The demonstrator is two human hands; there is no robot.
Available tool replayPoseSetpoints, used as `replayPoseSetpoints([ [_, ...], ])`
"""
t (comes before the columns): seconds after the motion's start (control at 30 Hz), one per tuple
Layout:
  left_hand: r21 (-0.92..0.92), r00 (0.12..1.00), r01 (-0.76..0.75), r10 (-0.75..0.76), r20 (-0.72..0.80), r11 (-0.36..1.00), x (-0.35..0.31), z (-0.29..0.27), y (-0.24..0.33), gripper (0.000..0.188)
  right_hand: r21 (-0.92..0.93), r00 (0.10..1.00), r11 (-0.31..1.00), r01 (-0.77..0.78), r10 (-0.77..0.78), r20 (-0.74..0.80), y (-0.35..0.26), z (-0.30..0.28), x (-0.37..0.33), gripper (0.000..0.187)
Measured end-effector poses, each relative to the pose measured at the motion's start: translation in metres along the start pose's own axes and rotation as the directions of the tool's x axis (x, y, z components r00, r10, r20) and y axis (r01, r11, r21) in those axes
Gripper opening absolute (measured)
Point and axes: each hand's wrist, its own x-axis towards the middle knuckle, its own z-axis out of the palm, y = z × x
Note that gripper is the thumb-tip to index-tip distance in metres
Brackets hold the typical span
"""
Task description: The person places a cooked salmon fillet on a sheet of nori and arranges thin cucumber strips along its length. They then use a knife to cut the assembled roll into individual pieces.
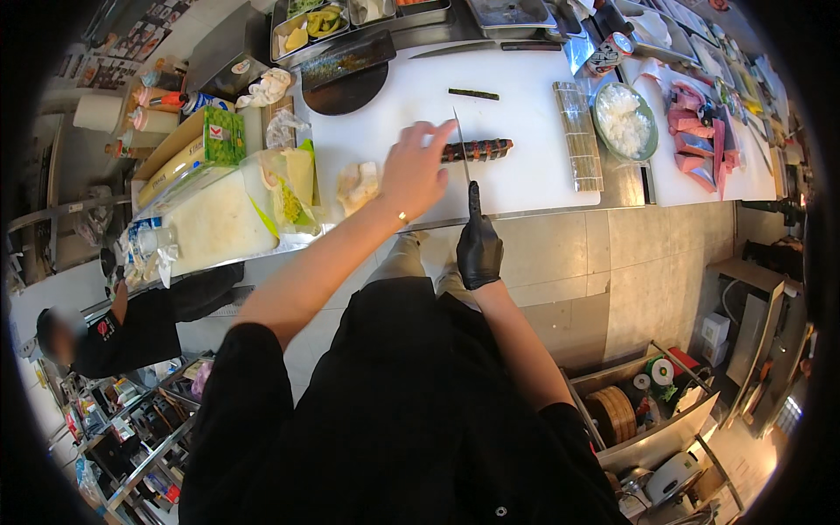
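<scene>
A dark, seaweed-coloured sushi roll point(492, 150) with reddish patches lies crosswise on the white cutting board point(534, 188). My bare left hand point(418, 166) grips its left end, the fingers curved over it and hiding that part. My right hand point(480, 249), in a black glove, is closed around the handle of a long kitchen knife point(463, 144), index finger stretched along the top. The narrow blade points away from me and crosses the roll just right of my left fingertips. Beyond the roll lies a thin dark green strip point(473, 94). A crumpled cloth point(358, 187) rests left of my left hand.
A bamboo mat point(577, 140) and a bowl of rice point(625, 122) stand right, before pieces of red fish point(696, 144). A second knife point(525, 45) lies along the far edge. A dark round plate point(350, 92) sits far left. Another person point(131, 319) is at the left.
</scene>
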Motion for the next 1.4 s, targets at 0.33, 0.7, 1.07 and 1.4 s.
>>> replayPoseSetpoints([
  [0.33,0.209,0.904,-0.152,0.051,0.423,0.966,0.061,0.03,-0.016,0.05,-0.141,0.983,0.987,-0.081,0.103,0.153,-0.022,-0.033,-0.014,0.093],
  [0.7,0.172,0.896,-0.105,0.018,0.445,0.979,0.065,0.03,-0.019,0.044,-0.213,0.83,0.942,-0.26,0.331,0.449,-0.066,-0.088,0.013,0.092],
  [1.07,0.131,0.888,-0.096,0.025,0.459,0.987,0.067,0.023,-0.021,0.041,-0.165,0.895,0.963,-0.215,0.262,0.361,-0.06,-0.078,0.009,0.102],
  [1.4,0.091,0.917,-0.36,0.334,0.219,0.929,0.044,0.025,-0.023,0.04,-0.201,0.95,0.97,-0.134,0.183,0.253,0.004,-0.006,0.0,0.097],
])
